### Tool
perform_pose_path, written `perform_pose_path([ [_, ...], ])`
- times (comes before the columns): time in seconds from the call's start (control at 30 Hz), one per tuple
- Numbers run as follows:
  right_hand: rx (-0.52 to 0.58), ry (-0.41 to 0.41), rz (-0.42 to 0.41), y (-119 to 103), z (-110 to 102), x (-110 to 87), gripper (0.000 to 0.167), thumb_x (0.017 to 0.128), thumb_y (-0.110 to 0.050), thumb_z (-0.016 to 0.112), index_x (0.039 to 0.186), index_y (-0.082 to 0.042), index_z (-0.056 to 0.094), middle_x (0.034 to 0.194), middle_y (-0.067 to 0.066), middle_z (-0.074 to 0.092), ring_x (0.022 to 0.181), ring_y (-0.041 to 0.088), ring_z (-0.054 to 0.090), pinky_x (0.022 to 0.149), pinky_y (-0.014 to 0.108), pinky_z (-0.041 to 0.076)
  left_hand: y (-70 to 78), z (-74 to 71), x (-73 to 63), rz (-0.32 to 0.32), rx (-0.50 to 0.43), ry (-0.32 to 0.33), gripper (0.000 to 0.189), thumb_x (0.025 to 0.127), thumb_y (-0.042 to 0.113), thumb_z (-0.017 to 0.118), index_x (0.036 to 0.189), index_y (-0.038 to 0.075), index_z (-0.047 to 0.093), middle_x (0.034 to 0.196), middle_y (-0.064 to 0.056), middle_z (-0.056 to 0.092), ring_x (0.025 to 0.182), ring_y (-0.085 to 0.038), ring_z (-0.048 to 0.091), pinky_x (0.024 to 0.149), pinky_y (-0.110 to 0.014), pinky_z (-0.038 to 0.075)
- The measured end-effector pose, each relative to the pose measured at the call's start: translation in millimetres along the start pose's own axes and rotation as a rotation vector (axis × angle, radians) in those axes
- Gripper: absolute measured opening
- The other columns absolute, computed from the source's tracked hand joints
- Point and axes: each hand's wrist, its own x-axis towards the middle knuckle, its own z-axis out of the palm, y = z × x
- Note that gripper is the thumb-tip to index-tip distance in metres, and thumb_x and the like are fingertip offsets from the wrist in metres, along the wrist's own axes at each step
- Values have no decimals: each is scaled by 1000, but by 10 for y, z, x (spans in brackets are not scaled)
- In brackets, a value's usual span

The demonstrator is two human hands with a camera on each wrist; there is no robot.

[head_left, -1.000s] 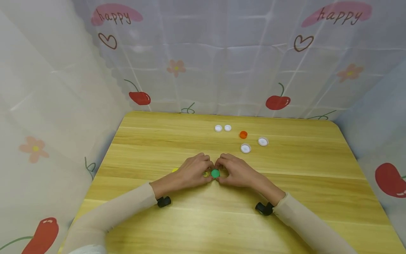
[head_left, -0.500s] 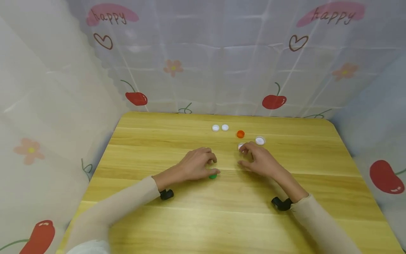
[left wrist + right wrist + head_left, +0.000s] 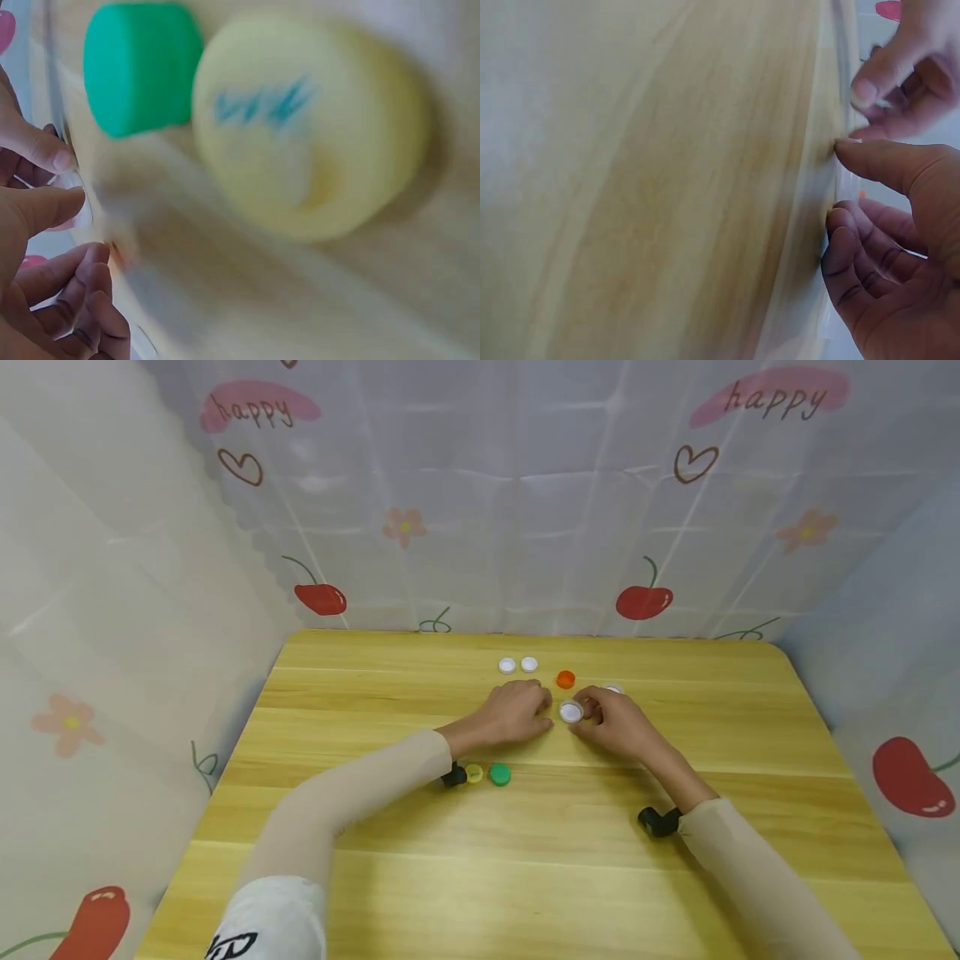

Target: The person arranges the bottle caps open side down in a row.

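In the head view my right hand (image 3: 617, 722) pinches a round white cap with a clear rim (image 3: 571, 712) between thumb and fingers at the table. My left hand (image 3: 516, 713) hovers just left of that cap, thumb and fingers loosely bent and apart, with nothing seen between them. Nearer the body a green bottle cap (image 3: 500, 774) lies beside a yellow cap (image 3: 474, 773). The left wrist view shows the green cap (image 3: 139, 69) and the yellow cap (image 3: 300, 127) up close, the yellow one bearing blue marks.
Two small white caps (image 3: 507, 666) lie toward the table's back edge, and an orange cap (image 3: 566, 679) is right of them. Another clear-rimmed white cap (image 3: 613, 689) is partly hidden behind my right hand. A printed curtain (image 3: 480, 543) stands behind the wooden table (image 3: 525, 877).
My right hand left the green cap, moved right and away to the white cap and now pinches it. My left hand followed forward and right, uncovering the green and yellow caps.
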Motion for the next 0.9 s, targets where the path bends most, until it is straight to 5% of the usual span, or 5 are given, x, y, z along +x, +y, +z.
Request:
perform_pose_path([
  [0.27, -20, 12, -30, -29, 12, 78, 28, 96, -17, 82, 118, -3, 73, 91, 7, 71, 76, 17, 59, 71, 29, 48, 14, -13, 234, 72, -5, 24, 10, 100, 27, 74, 91, 22, 73, 94, 4, 60, 77, -13, 54, 60, -28, 42],
  [0.53, -9, 22, -12, 8, 8, 97, 29, 94, -17, 83, 117, -4, 74, 89, 6, 70, 74, 16, 57, 68, 26, 47, -22, -36, 289, 100, -40, -1, 5, 97, 27, 78, 102, 24, 77, 99, 6, 62, 84, -13, 58, 64, -29, 47],
  [0.73, 16, 23, -58, 2, 11, 70, 32, 91, -17, 85, 118, -3, 75, 88, 4, 72, 75, 14, 60, 68, 25, 49, -54, -65, 218, 120, -54, 3, 16, 95, 30, 80, 110, 24, 79, 99, 7, 64, 85, -11, 59, 68, -28, 49],
  [0.9, 46, 27, -112, -71, -10, -18, 34, 90, -16, 87, 120, -7, 75, 90, 2, 73, 76, 13, 61, 68, 24, 51, -81, -149, 30, 146, -113, 27, 27, 94, 35, 82, 118, 24, 79, 101, 9, 65, 83, -9, 60, 69, -26, 49],
])
